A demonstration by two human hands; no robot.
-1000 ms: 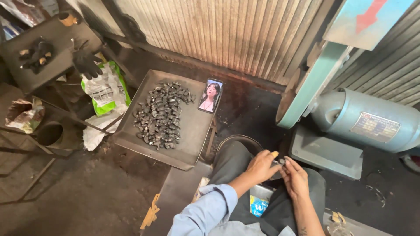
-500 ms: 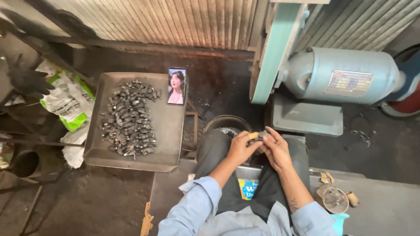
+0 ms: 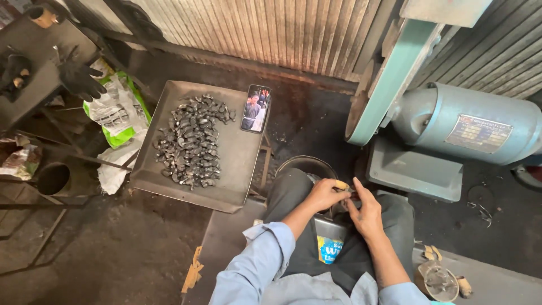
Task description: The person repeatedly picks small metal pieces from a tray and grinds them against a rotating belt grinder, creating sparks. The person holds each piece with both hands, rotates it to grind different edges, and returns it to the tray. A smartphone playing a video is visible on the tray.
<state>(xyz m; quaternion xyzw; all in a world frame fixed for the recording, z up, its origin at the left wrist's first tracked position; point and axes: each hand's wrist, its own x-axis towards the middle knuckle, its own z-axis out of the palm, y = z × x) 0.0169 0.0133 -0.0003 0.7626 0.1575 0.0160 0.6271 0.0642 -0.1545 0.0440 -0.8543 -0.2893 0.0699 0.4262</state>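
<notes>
Holding small piece [image 3: 342,185] crosswise btwn both hands [image 3: 345,199].

Left hand [image 3: 323,194] and right hand [image 3: 366,210]: together over the lap, fingers closed on a small part [image 3: 342,185] between them. Metal tray [image 3: 237,164]: left of the knees, bearing a heap of small dark metal pieces [image 3: 191,141] and a phone [image 3: 256,108] propped at its far rim. Belt grinder motor [image 3: 468,121]: right, grey-blue. Black glove [image 3: 81,78]: far left.
</notes>
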